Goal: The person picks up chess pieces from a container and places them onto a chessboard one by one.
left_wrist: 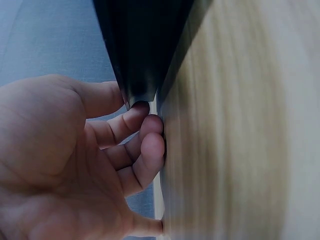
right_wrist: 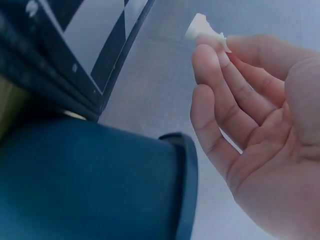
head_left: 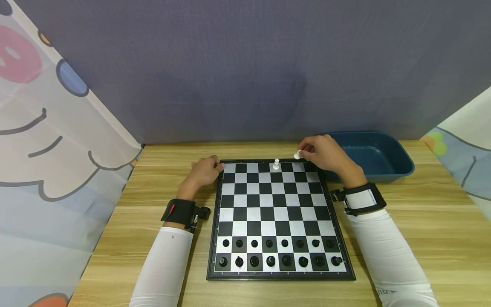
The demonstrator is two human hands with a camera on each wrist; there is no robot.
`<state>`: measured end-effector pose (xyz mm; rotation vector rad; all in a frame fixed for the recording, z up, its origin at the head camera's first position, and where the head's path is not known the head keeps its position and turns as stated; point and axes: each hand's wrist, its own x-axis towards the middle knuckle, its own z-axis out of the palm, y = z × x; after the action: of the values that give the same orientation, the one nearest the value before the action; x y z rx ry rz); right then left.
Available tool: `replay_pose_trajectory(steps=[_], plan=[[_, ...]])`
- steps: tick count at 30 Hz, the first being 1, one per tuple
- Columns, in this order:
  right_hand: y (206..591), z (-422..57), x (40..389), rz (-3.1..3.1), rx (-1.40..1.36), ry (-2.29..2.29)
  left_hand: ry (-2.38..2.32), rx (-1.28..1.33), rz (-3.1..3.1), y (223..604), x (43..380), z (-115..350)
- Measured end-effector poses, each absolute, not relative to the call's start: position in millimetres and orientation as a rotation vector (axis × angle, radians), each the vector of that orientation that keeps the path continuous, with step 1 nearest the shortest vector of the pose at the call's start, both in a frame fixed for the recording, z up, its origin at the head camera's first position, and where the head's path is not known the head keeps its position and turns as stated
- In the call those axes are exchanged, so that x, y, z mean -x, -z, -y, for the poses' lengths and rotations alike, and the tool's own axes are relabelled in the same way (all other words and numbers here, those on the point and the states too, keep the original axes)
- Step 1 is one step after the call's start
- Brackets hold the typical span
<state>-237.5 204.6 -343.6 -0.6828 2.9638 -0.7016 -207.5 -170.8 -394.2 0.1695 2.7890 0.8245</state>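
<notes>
A black-and-white chessboard point(head_left: 266, 200) lies on the table, its black frame point(left_wrist: 145, 45) close up in the left wrist view. My left hand point(head_left: 204, 171) pinches the board's far left corner between thumb and index finger; the other fingers curl below. In my right hand point(head_left: 324, 152), a small white chess piece point(right_wrist: 206, 31) is pinched between thumb and fingertips, tilted, just above the far edge toward the right corner. Another white chess piece point(head_left: 276, 164) stands upright on the far row, near its middle. Black pawns point(head_left: 269, 243) and larger black pieces point(head_left: 270, 261) fill the two near rows.
A dark blue plastic bin point(head_left: 391, 175) stands by the board's far right corner, under and beside my right wrist. Behind the table point(head_left: 426, 230) rises a grey fabric panel point(head_left: 245, 76). Cartoon-printed cloth point(head_left: 57, 170) hangs at the left side, with more at the right.
</notes>
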Motion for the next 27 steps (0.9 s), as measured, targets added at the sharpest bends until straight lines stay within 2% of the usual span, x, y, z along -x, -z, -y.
replay_pose_trajectory(steps=[27], plan=[[356.0,-180.3,230.3,-2.906,0.831,0.622,-0.821,-0.167,-2.791,392.5,205.5,171.0]])
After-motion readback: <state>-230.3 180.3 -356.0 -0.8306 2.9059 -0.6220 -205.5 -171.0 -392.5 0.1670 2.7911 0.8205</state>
